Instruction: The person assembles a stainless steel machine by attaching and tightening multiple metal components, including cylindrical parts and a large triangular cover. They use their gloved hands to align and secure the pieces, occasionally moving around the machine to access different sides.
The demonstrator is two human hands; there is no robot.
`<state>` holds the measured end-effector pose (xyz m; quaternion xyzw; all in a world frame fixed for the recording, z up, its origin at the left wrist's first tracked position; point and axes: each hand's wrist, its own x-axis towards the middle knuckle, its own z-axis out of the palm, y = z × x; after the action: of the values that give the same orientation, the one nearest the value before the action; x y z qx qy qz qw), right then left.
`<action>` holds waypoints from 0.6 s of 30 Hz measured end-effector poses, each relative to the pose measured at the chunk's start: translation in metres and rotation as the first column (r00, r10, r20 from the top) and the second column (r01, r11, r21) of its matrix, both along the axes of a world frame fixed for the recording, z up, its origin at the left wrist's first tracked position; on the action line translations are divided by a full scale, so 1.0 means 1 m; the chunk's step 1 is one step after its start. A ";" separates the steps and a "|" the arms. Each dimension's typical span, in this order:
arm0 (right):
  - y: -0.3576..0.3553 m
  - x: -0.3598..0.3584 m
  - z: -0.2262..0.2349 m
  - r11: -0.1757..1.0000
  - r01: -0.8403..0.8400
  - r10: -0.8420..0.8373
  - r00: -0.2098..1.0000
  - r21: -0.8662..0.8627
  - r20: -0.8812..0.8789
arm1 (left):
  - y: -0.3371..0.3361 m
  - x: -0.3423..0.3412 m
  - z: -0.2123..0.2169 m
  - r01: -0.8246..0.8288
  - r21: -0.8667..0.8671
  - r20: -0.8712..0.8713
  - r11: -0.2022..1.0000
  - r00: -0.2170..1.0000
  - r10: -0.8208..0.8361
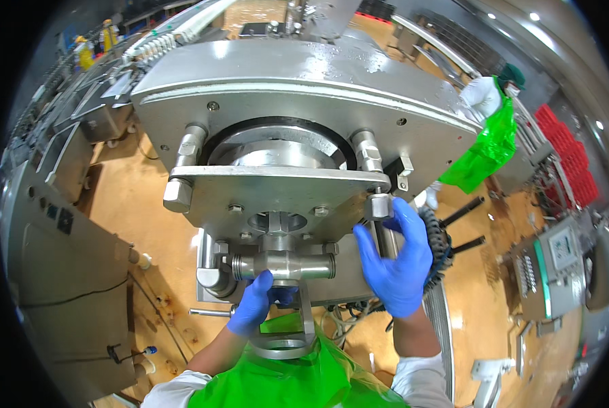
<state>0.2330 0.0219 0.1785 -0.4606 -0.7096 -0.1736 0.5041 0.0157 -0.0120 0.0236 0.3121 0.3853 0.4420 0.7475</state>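
Observation:
A large steel machine housing point(304, 75) stands in front of me, with a round opening ringed in black. Across the opening lies a thick steel plate point(284, 187), with a hex nut point(379, 206) at its right end and another large hex nut point(177, 194) at its left. My right hand point(401, 265), in a blue glove, curls thumb and fingers around the right nut, at the rod below it. My left hand point(253, 306), also gloved in blue, grips the underside of a steel cross-shaped fitting point(284, 265) below the plate; some of its fingers are hidden.
A looped steel handle point(281, 350) hangs close to my green apron. Dark hoses and two black rods point(464, 212) stick out at the right. A co-worker in a green apron point(484, 153) stands beyond the housing. Steel cabinets point(73, 285) line the left; a control panel point(549, 268) stands right.

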 end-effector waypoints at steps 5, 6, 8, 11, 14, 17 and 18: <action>0.010 -0.021 -0.003 0.968 0.238 -0.244 0.967 0.084 0.072 | 0.007 -0.040 -0.025 0.311 0.073 -0.074 0.948 0.949 -0.306; 0.008 -0.026 -0.006 0.958 0.282 -0.283 0.959 0.058 0.010 | 0.011 -0.051 -0.025 0.371 0.131 -0.086 0.920 0.928 -0.362; 0.006 -0.044 -0.006 0.936 0.342 -0.353 0.916 -0.089 -0.193 | 0.016 -0.076 -0.017 0.396 0.204 -0.099 0.896 0.918 -0.383; 0.003 -0.058 -0.003 0.914 0.369 -0.404 0.860 -0.168 -0.312 | 0.025 -0.105 -0.011 0.452 0.211 -0.030 0.867 0.889 -0.457; 0.001 -0.070 0.005 0.848 0.480 -0.527 0.810 -0.225 -0.257 | 0.025 -0.125 -0.016 0.492 0.183 0.100 0.851 0.852 -0.514; 0.008 -0.071 0.004 0.838 0.499 -0.539 0.818 -0.221 -0.201 | 0.024 -0.138 -0.004 0.603 0.144 0.054 0.784 0.787 -0.615; 0.008 -0.073 0.007 0.831 0.516 -0.551 0.815 -0.209 -0.180 | 0.028 -0.143 0.002 0.623 0.202 0.003 0.756 0.771 -0.637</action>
<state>0.1595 0.0299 0.1850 -0.6950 -0.4986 -0.1989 0.4782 -0.1274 0.0156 0.0254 0.4769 0.1869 0.2102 0.8327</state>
